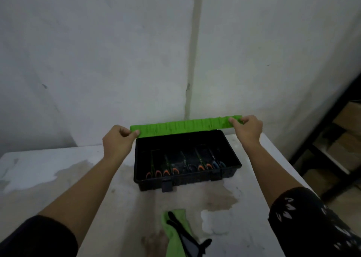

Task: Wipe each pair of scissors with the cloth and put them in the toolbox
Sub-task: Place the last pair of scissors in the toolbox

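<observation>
A black toolbox [187, 180] stands open on the table, with several scissors [170, 170] lying side by side inside, most with orange handles. Its green lid [185, 126] stands raised at the far side. My left hand [118, 141] grips the lid's left end and my right hand [248, 128] grips its right end. A green cloth [173, 231] lies at the table's near edge, with a black glove [187, 235] on top of it.
The white table [58, 178] is stained brown in the middle and stands against a pale wall. A dark metal shelf [336, 139] with cardboard boxes stands at the right.
</observation>
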`<state>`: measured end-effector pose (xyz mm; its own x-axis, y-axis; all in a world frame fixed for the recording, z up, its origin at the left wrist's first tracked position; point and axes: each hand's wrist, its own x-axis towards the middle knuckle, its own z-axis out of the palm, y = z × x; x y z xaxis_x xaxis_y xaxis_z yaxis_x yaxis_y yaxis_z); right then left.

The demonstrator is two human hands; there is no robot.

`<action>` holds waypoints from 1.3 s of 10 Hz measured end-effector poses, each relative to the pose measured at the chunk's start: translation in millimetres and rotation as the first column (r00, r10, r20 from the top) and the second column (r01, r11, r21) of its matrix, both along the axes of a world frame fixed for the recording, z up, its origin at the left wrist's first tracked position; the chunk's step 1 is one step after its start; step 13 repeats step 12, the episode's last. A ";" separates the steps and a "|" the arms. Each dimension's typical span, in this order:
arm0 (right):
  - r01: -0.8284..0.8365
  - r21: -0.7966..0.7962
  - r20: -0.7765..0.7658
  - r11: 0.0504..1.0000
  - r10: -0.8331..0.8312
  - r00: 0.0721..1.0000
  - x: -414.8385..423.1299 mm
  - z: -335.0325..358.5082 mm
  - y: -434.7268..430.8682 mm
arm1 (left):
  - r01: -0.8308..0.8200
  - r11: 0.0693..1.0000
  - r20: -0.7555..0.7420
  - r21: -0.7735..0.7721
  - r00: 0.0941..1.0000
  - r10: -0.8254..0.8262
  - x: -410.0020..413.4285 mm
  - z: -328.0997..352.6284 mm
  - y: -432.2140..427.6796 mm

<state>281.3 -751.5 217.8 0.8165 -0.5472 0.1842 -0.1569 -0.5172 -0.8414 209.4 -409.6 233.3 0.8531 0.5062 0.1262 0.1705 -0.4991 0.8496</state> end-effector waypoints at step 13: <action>-0.307 -0.263 -0.244 0.915 0.245 0.938 -42.6 -41.5 31.5 | 0.321 0.914 -0.370 0.250 0.904 -0.216 -23.2 -46.7 7.1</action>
